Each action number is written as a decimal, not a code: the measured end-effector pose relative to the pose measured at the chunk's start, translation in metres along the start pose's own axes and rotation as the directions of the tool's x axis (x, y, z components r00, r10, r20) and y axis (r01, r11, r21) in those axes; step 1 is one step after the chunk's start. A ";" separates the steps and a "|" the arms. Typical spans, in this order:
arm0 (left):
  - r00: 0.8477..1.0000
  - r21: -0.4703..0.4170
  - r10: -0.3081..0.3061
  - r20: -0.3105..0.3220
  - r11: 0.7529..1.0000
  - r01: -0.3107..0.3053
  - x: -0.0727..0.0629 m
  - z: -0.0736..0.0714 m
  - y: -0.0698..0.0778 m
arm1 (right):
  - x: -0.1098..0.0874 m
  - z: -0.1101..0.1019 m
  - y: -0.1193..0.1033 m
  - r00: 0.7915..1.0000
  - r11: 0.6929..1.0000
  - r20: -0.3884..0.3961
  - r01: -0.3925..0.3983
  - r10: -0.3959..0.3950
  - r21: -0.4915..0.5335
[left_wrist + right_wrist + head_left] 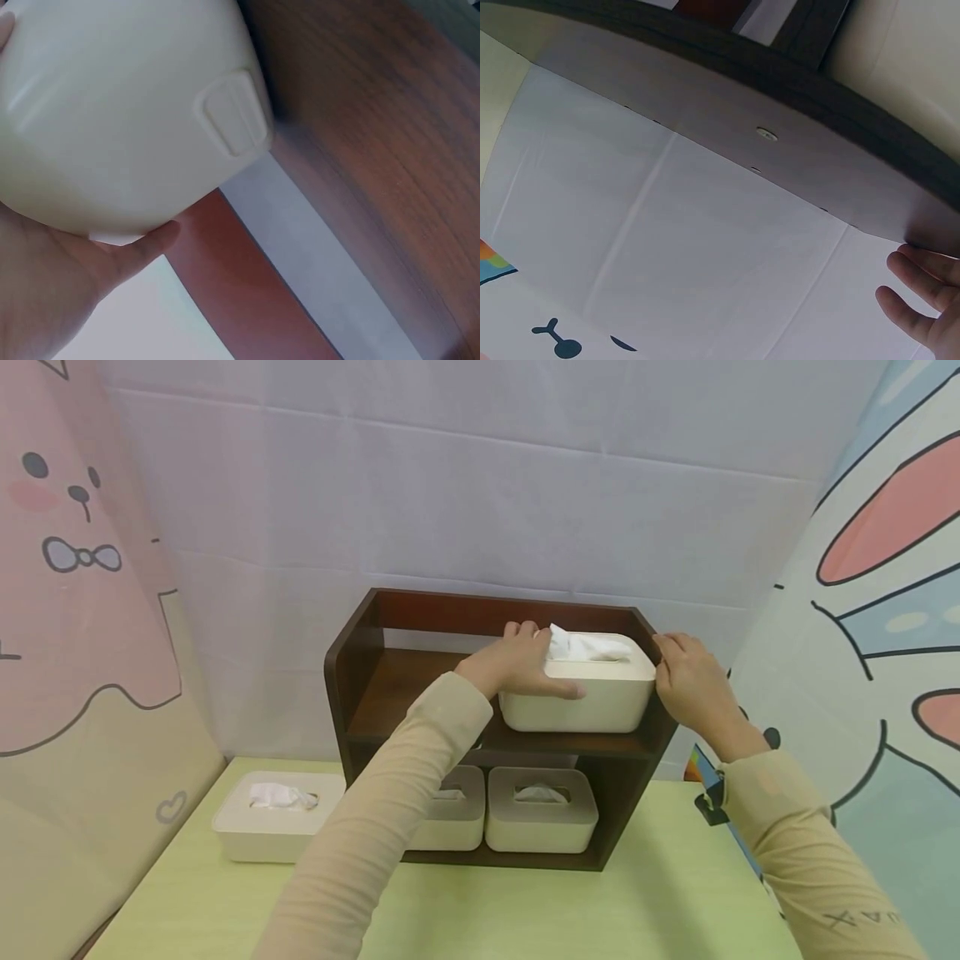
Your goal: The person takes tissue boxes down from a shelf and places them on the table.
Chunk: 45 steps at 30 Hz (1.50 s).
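Note:
My left hand [517, 664] grips the left end of a cream tissue box [573, 706], thumb across its front and fingers over the top. A white tissue sticks out of the lid slot. The box stands on the right part of the upper deck of a dark brown wooden shelf [495, 742]. In the left wrist view, the box's end [127, 112] has a small raised oval tab. My right hand [693, 681] touches the shelf's right side panel near its top, by the box's right end. In the right wrist view, its loosely extended fingers [915, 281] meet the panel's outer face [727, 124].
Two more tissue boxes stand side by side on the lower deck, the right one [542, 818] in plain sight, the left one [453, 827] partly behind my forearm. Another tissue box [262, 843] sits on the green table [480, 910] left of the shelf. A white cloth [480, 485] hangs behind.

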<state>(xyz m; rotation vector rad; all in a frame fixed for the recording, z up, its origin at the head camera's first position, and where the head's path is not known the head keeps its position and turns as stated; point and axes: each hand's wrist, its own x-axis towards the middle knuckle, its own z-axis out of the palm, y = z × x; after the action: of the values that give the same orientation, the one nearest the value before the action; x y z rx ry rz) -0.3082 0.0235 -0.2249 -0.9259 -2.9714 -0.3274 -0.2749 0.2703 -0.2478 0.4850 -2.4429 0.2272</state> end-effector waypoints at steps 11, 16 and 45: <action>1.000 0.017 0.007 -0.009 1.000 -0.007 -0.002 -0.001 0.000 | 0.000 0.000 0.000 1.000 1.000 -0.008 0.006 -0.006 -0.004; 1.000 0.022 0.017 -0.012 1.000 -0.017 -0.003 -0.001 -0.001 | 0.000 0.000 0.000 1.000 1.000 -0.016 0.018 -0.019 -0.014; 0.994 0.138 0.022 -0.103 0.990 -0.007 -0.014 0.001 -0.005 | 0.002 0.000 0.002 0.999 0.997 -0.015 0.040 -0.041 -0.063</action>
<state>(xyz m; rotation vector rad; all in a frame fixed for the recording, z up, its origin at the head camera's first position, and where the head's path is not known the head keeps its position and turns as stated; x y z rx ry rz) -0.2990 0.0118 -0.2276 -0.8866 -2.8488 -0.1619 -0.2772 0.2718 -0.2462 0.5021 -2.4142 0.1361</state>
